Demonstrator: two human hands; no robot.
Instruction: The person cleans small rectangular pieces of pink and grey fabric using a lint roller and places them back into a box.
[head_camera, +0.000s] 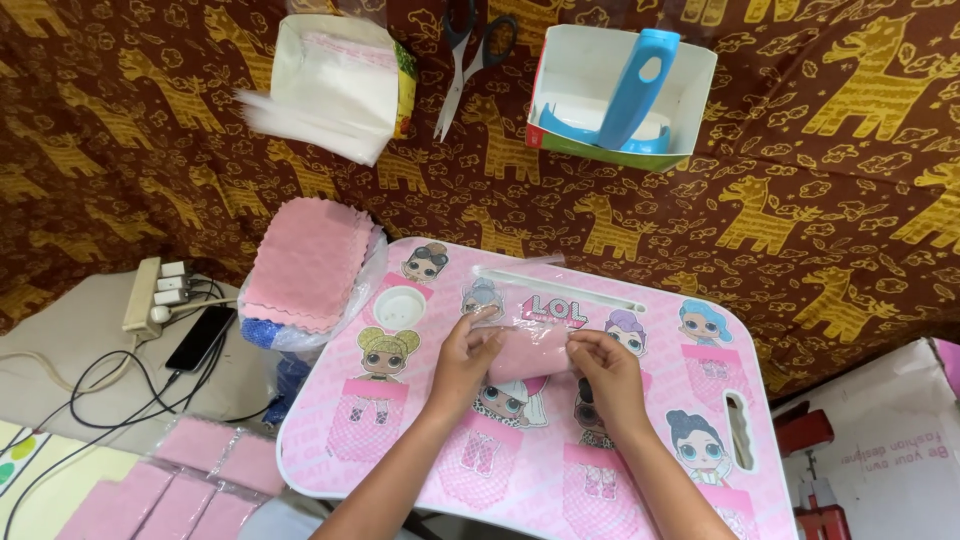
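Note:
My left hand (462, 358) and my right hand (605, 368) both grip a folded pink cloth (528, 353) inside a clear plastic bag (520, 305). The bag lies on a pink lap table (700, 440) printed with cartoon dolls. The bag's open end points away from me, toward the table's far edge. My fingers press the cloth from both sides through the plastic.
A stack of pink cloths (308, 262) sits left of the table. Bagged pink cloths (190, 485) lie at lower left. A power strip (155, 292), phone (200, 338) and cables lie on the left. Scissors (470, 55), a box of clear bags (335, 85) and a box with a blue tool (625, 90) sit on the giraffe-print fabric beyond.

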